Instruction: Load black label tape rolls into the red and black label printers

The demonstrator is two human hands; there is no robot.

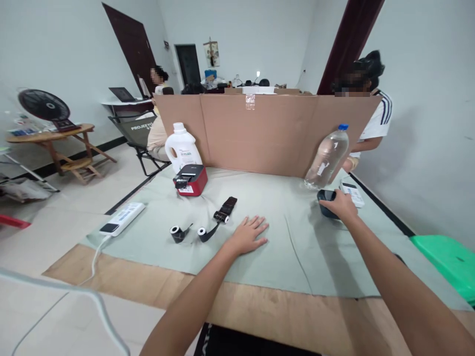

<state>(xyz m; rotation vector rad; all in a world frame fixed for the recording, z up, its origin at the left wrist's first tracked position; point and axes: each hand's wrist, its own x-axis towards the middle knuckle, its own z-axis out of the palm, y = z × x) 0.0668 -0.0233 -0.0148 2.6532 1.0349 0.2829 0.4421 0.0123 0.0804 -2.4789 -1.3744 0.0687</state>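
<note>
My left hand lies flat on the pale green cloth, fingers spread and holding nothing. Just to its left are a dark patterned strip with a small roll at its end and two black rolls with white cores, one nearer and one farther left. At the right, my right hand is closed on a dark box-shaped device with a glossy top. A red and black device stands at the back left, black material hanging from its front.
A cardboard panel stands along the back. Before it are a white jug and a clear bottle with a blue cap. Power strips lie left and right. Two people sit beyond; a green stool is at right.
</note>
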